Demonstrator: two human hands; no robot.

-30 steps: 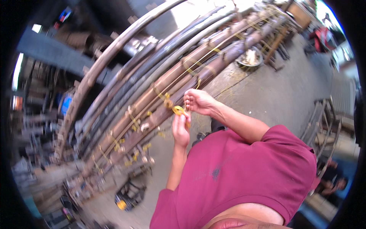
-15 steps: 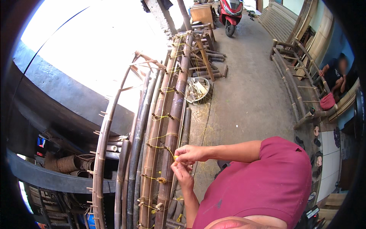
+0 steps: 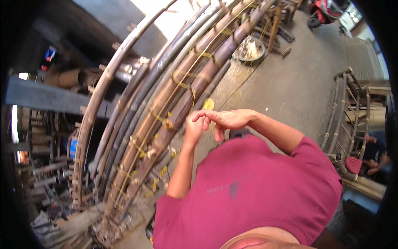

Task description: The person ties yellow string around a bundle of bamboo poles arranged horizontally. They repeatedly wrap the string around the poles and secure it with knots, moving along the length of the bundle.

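My right hand (image 3: 232, 119) has its fingers stretched out and reaches across in front of my left hand (image 3: 193, 129). Motion blur and the overlapping right hand hide most of the left hand's fingers. Just beyond both hands shows a round yellow roll (image 3: 208, 104), apparently of cord; whether a hand holds it is unclear. Beside them, a long brown bamboo pole (image 3: 202, 83) runs alongside a second bamboo pole (image 3: 168, 94). Yellow cord (image 3: 188, 74) loops between pegs on the two.
More dark bamboo poles (image 3: 143, 81) and a curved, pegged bamboo rail (image 3: 97, 97) lie to the left. A basin of bamboo scraps (image 3: 250, 52), a red motorbike (image 3: 325, 12) and a bamboo frame (image 3: 342, 112) stand farther off. Another person (image 3: 375, 149) sits at far right.
My view has swung, so the poles now slant to the upper right. The hands no longer pinch together at the cord; the right hand's fingers have straightened.
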